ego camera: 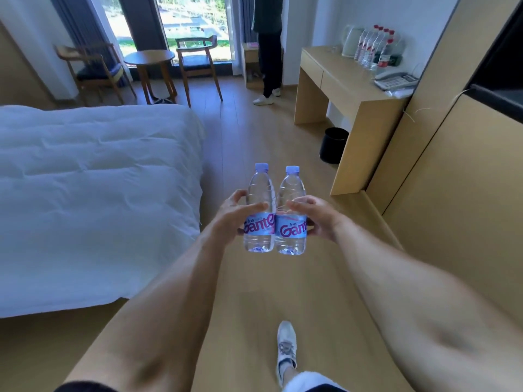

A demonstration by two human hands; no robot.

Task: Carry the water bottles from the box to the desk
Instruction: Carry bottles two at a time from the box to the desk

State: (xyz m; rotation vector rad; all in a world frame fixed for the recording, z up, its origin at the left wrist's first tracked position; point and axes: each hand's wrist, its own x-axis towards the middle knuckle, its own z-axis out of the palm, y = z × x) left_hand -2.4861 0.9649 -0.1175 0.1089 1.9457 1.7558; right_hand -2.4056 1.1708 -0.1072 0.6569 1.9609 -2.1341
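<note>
Two clear water bottles with blue caps and blue-pink labels stand upright side by side in the air in front of me. My left hand (230,215) grips the left bottle (260,190) and my right hand (317,215) grips the right bottle (291,190). The two bottles touch each other. The wooden desk (339,80) stands ahead on the right, against the wall. Several red-capped bottles (373,48) stand at its far end. No box is in view.
A white bed (96,193) fills the left side. A black bin (334,145) sits on the floor by the desk. A kettle (351,41) and a telephone (396,80) are on the desk. A person (268,46) stands by the window; a round table (150,58) with chairs is beyond the bed.
</note>
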